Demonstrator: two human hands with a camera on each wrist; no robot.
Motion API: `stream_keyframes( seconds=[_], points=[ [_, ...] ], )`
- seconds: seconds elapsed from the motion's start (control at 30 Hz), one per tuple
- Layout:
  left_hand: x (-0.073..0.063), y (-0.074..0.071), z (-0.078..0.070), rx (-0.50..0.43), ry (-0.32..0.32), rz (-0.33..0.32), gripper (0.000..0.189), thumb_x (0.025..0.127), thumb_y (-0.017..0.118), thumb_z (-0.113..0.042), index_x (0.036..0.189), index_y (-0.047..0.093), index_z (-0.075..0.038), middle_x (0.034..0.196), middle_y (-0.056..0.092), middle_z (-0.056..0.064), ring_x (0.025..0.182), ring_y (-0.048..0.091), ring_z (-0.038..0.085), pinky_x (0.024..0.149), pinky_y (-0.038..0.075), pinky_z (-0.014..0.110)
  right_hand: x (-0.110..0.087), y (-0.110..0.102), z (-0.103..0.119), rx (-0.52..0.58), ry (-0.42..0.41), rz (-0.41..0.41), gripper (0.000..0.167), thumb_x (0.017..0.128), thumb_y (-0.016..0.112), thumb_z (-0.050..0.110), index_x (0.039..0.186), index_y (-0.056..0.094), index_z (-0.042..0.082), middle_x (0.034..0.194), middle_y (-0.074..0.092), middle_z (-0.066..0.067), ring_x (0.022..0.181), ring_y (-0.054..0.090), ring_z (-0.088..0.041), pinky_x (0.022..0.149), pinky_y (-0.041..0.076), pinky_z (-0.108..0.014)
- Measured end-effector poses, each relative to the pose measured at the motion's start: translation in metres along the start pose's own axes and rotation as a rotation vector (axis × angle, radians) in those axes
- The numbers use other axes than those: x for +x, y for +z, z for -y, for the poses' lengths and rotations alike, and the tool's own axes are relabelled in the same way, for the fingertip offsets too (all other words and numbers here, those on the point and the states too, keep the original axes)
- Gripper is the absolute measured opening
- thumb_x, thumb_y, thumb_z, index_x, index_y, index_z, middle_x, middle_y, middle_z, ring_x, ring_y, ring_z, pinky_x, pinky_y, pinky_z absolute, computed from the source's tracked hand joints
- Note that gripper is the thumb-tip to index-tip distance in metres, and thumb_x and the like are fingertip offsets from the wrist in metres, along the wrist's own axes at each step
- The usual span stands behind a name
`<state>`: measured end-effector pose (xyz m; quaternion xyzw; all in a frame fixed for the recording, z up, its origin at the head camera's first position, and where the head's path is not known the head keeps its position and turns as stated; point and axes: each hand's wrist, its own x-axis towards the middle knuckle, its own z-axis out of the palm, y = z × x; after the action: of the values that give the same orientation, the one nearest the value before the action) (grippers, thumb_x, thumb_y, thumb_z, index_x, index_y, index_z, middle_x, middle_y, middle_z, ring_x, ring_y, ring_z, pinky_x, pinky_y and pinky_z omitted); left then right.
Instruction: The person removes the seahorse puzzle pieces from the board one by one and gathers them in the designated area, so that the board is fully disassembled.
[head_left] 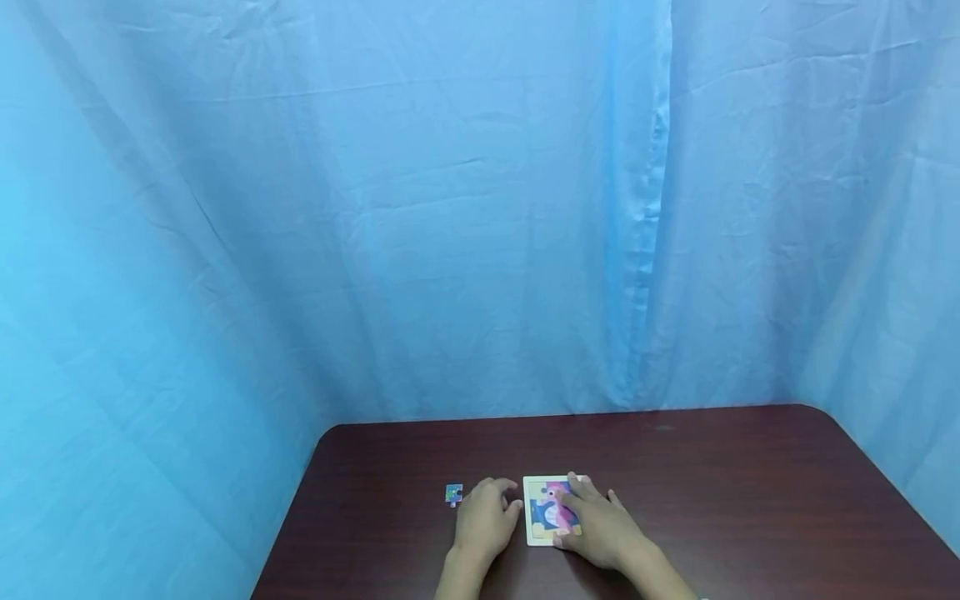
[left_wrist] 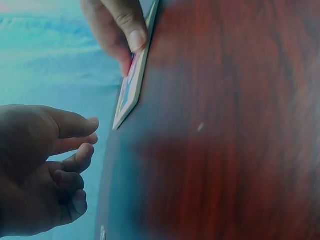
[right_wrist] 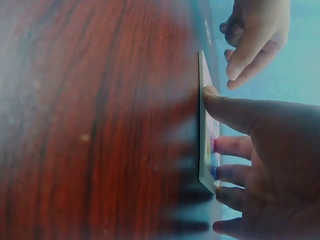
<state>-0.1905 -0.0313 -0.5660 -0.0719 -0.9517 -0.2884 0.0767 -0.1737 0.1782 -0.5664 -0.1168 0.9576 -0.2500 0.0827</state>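
A jigsaw puzzle board (head_left: 528,515) with a pale frame lies flat on the table, showing a pink animal on blue. My right hand (head_left: 602,527) rests over its right side, fingers spread. In the right wrist view, the thumb (right_wrist: 220,103) touches the board's near edge and other fingers reach onto the picture. Just left of the board, my left hand (head_left: 483,518) hovers or rests with loosely bent fingers. Nothing shows between those fingers in the left wrist view. Beyond the left hand, on its left, lies a loose blue puzzle piece (head_left: 453,493) with greenish markings.
The dark reddish-brown table (head_left: 720,492) has rounded far corners. Light blue curtains (head_left: 450,208) hang behind it and along both sides.
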Motion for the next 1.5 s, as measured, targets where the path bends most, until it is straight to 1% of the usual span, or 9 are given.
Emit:
stream_keyframes(
  seconds=[0.1,0.2,0.3,0.47,0.63,0.73,0.93,1.33,1.5],
  points=[
    [-0.001,0.004,-0.002,0.011,0.029,0.017,0.027,0.088,0.084,-0.019,0.114,0.081,-0.009,0.075,0.056,-0.007,0.062,0.043,0.0,0.059,0.038,0.023,0.0,0.001,-0.001,0.003,0.003,0.006,0.069,0.089,0.083,0.04,0.147,0.062,0.008,0.169,0.038,-0.022,0.159,0.032,-0.045,0.121,0.022,-0.077],
    [-0.002,0.006,-0.005,0.036,0.063,0.032,0.03,0.087,0.085,-0.02,0.115,0.081,-0.01,0.081,0.062,-0.004,0.066,0.05,0.004,0.062,0.044,0.027,-0.001,0.001,-0.001,0.002,0.007,0.012,0.07,0.09,0.082,0.041,0.147,0.061,0.008,0.169,0.037,-0.022,0.159,0.031,-0.045,0.121,0.023,-0.077],
    [-0.002,0.007,-0.009,0.048,0.07,0.059,0.032,0.087,0.086,-0.022,0.117,0.081,-0.011,0.088,0.067,-0.001,0.072,0.058,0.008,0.068,0.051,0.032,-0.002,0.001,-0.001,-0.004,0.01,0.015,0.07,0.09,0.081,0.042,0.149,0.06,0.009,0.17,0.036,-0.021,0.16,0.031,-0.045,0.122,0.022,-0.077],
    [-0.004,0.008,-0.013,0.046,0.07,0.103,0.035,0.086,0.087,-0.023,0.119,0.081,-0.012,0.092,0.066,0.002,0.075,0.059,0.011,0.071,0.054,0.036,-0.001,0.0,0.0,-0.012,0.005,0.013,0.071,0.09,0.081,0.042,0.149,0.059,0.009,0.17,0.036,-0.021,0.159,0.031,-0.045,0.121,0.023,-0.077],
    [-0.005,0.008,-0.012,0.102,0.095,0.073,0.034,0.083,0.089,-0.023,0.115,0.082,-0.012,0.096,0.068,0.005,0.082,0.069,0.023,0.076,0.057,0.042,0.002,0.002,0.002,0.0,-0.009,0.015,0.071,0.09,0.081,0.044,0.148,0.06,0.008,0.17,0.036,-0.02,0.16,0.03,-0.044,0.122,0.023,-0.076],
    [-0.005,0.008,-0.012,0.111,0.101,0.065,0.033,0.082,0.089,-0.022,0.113,0.083,-0.012,0.097,0.07,0.007,0.086,0.072,0.027,0.077,0.058,0.043,0.004,0.002,0.002,0.016,-0.014,0.011,0.071,0.089,0.082,0.042,0.147,0.061,0.008,0.17,0.036,-0.021,0.16,0.03,-0.044,0.122,0.022,-0.077],
    [-0.003,0.01,-0.013,0.091,0.094,0.072,0.032,0.083,0.088,-0.021,0.114,0.082,-0.013,0.099,0.071,0.007,0.089,0.073,0.026,0.078,0.059,0.043,0.005,0.001,0.001,0.022,-0.016,-0.012,0.07,0.087,0.084,0.038,0.146,0.061,0.007,0.169,0.038,-0.022,0.159,0.031,-0.045,0.121,0.023,-0.077],
    [-0.003,0.013,-0.02,0.028,0.037,0.093,0.032,0.081,0.089,-0.015,0.11,0.078,-0.009,0.099,0.066,0.007,0.082,0.069,0.024,0.077,0.058,0.045,0.002,0.003,0.0,0.021,-0.007,0.003,0.07,0.088,0.082,0.038,0.146,0.06,0.004,0.169,0.036,-0.024,0.159,0.029,-0.047,0.121,0.022,-0.078],
    [-0.004,0.014,-0.021,0.04,0.036,0.089,0.031,0.081,0.089,-0.015,0.11,0.078,-0.01,0.099,0.065,0.006,0.08,0.068,0.023,0.075,0.058,0.044,0.001,0.002,0.0,0.027,-0.003,0.003,0.07,0.089,0.082,0.037,0.146,0.06,0.003,0.169,0.036,-0.024,0.16,0.029,-0.047,0.121,0.022,-0.078]
  ],
)
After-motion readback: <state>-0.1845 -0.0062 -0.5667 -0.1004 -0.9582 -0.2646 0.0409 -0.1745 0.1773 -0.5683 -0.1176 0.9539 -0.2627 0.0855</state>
